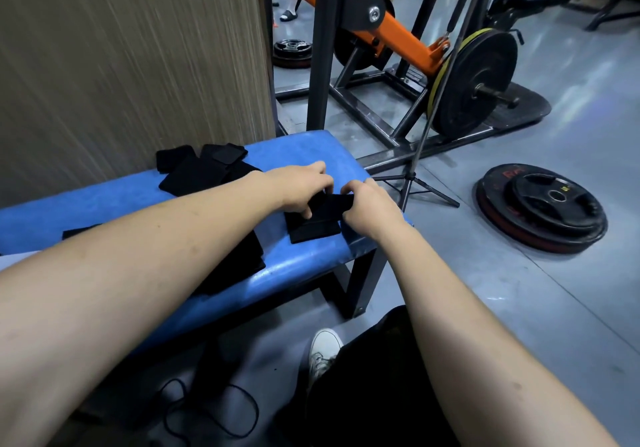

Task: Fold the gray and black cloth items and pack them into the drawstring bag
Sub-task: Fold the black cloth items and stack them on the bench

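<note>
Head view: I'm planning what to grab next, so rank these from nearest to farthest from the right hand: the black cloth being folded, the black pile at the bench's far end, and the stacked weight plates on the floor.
1. Black cloth being folded: under the right hand, which grips it, on the blue bench.
2. Black pile: left, at the bench's far end.
3. Stacked weight plates: right, on the floor.
</note>
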Demonstrator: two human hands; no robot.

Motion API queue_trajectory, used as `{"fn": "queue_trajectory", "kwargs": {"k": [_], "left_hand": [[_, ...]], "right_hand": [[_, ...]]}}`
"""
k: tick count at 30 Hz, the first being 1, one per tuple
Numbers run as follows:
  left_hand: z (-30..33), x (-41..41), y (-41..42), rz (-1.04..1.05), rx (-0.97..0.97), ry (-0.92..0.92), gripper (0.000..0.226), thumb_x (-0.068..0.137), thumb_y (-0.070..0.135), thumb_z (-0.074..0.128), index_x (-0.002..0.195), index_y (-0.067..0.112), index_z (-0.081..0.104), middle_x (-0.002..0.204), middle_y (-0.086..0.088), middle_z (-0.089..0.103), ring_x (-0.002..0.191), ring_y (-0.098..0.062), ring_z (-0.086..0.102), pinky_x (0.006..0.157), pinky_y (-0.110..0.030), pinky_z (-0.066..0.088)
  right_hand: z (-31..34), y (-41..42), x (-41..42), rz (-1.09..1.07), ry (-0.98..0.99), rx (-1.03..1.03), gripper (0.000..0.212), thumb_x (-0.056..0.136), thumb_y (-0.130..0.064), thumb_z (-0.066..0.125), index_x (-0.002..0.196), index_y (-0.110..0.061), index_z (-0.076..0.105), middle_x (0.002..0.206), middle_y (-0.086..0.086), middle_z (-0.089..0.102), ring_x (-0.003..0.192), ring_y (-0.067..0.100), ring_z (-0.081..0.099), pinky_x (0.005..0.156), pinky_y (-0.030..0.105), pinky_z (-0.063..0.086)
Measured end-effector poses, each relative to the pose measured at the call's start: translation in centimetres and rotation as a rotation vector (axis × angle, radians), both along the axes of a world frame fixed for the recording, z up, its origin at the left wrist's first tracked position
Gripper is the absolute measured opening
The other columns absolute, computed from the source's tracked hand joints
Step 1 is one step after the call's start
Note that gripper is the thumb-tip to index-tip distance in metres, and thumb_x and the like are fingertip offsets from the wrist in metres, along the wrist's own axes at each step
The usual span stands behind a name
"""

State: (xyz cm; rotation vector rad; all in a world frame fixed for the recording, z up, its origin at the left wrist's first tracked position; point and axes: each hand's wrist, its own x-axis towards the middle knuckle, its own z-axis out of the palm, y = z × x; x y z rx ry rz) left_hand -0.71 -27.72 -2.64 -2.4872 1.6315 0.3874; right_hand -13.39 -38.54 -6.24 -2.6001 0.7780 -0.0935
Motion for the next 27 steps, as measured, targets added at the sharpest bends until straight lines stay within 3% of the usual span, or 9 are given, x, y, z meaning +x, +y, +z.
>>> {"fn": "queue_trajectory", "kwargs": {"k": [5, 8, 10, 13, 16, 18, 20, 22, 27], "left_hand": [[-0.4, 0.6, 1.0, 0.026, -0.256, 0.103, 0.033, 0.077, 0.018, 0.080, 0.098, 0.018, 0.055, 0.108, 0.000, 0.037, 0.088, -0.023, 0.051, 0.072, -0.034, 0.040], [-0.3, 0.5, 1.6, 0.069, -0.454, 0.252, 0.031, 0.074, 0.014, 0.081, 0.084, 0.017, 0.051, 0.104, -0.003, 0.040, 0.086, -0.026, 0.051, 0.080, -0.038, 0.048], [0.2, 0.1, 1.8, 0.071, -0.585, 0.305, 0.027, 0.077, 0.011, 0.077, 0.082, 0.012, 0.051, 0.105, -0.007, 0.041, 0.085, -0.024, 0.052, 0.083, -0.031, 0.050], [0.8, -0.3, 2.1, 0.065, -0.711, 0.339, 0.022, 0.082, 0.000, 0.068, 0.080, 0.008, 0.048, 0.104, -0.009, 0.040, 0.079, -0.011, 0.047, 0.076, -0.012, 0.044], [0.5, -0.3, 2.5, 0.042, -0.724, 0.333, 0.027, 0.081, -0.005, 0.063, 0.075, 0.013, 0.043, 0.104, -0.011, 0.041, 0.084, -0.020, 0.047, 0.078, -0.021, 0.042], [0.0, -0.1, 3.0, 0.023, -0.686, 0.288, 0.027, 0.080, -0.008, 0.057, 0.076, 0.015, 0.043, 0.103, -0.009, 0.040, 0.085, -0.023, 0.047, 0.077, -0.026, 0.042], [-0.4, 0.2, 3.5, 0.002, -0.536, 0.169, 0.026, 0.077, -0.008, 0.052, 0.082, 0.017, 0.046, 0.105, -0.002, 0.038, 0.080, -0.023, 0.049, 0.070, -0.031, 0.042], [-1.1, 0.5, 4.0, 0.022, -0.364, 0.069, 0.028, 0.079, -0.004, 0.052, 0.092, 0.021, 0.050, 0.108, 0.001, 0.037, 0.078, -0.021, 0.051, 0.064, -0.034, 0.042], [-2.2, 0.9, 4.2, 0.085, -0.288, 0.014, 0.030, 0.091, 0.011, 0.049, 0.118, 0.023, 0.052, 0.117, 0.001, 0.051, 0.106, -0.020, 0.053, 0.086, -0.041, 0.048]], "right_hand": [[-0.3, 0.1, 0.6, 0.055, -0.051, 0.092, 0.049, 0.088, -0.013, 0.052, 0.136, -0.025, 0.054, 0.126, 0.009, 0.048, 0.124, 0.028, 0.046, 0.104, 0.041, 0.041], [-0.2, 0.2, 0.9, 0.030, -0.170, 0.201, 0.046, 0.087, -0.011, 0.051, 0.132, -0.022, 0.057, 0.123, 0.009, 0.046, 0.116, 0.029, 0.052, 0.104, 0.041, 0.042], [0.0, 0.1, 0.9, -0.029, -0.265, 0.331, 0.041, 0.089, -0.014, 0.051, 0.128, -0.022, 0.060, 0.116, 0.007, 0.045, 0.105, 0.027, 0.057, 0.097, 0.037, 0.046], [0.6, 0.2, 0.7, -0.097, -0.365, 0.631, 0.035, 0.092, -0.019, 0.055, 0.127, -0.020, 0.057, 0.105, 0.005, 0.060, 0.081, 0.016, 0.057, 0.070, 0.028, 0.043], [1.0, 0.6, 0.3, -0.131, -0.434, 1.016, 0.034, 0.093, -0.023, 0.061, 0.125, -0.018, 0.054, 0.097, 0.002, 0.063, 0.078, 0.016, 0.058, 0.061, 0.030, 0.043], [1.0, 0.8, 0.1, -0.142, -0.485, 1.115, 0.037, 0.090, -0.017, 0.067, 0.124, -0.016, 0.053, 0.096, 0.005, 0.066, 0.077, 0.018, 0.061, 0.062, 0.031, 0.047], [0.8, 0.7, 0.0, -0.168, -0.483, 0.995, 0.040, 0.087, -0.011, 0.070, 0.122, -0.016, 0.053, 0.088, 0.003, 0.064, 0.072, 0.015, 0.062, 0.062, 0.023, 0.048], [0.2, 0.6, 0.2, -0.147, -0.411, 0.705, 0.038, 0.085, -0.011, 0.070, 0.117, -0.019, 0.051, 0.075, -0.002, 0.054, 0.064, 0.012, 0.054, 0.057, 0.022, 0.042], [-0.4, 1.6, 1.0, -0.026, -0.184, 0.228, 0.036, 0.085, -0.019, 0.064, 0.117, -0.020, 0.048, 0.095, 0.003, 0.057, 0.082, 0.023, 0.055, 0.065, 0.033, 0.041]]}}
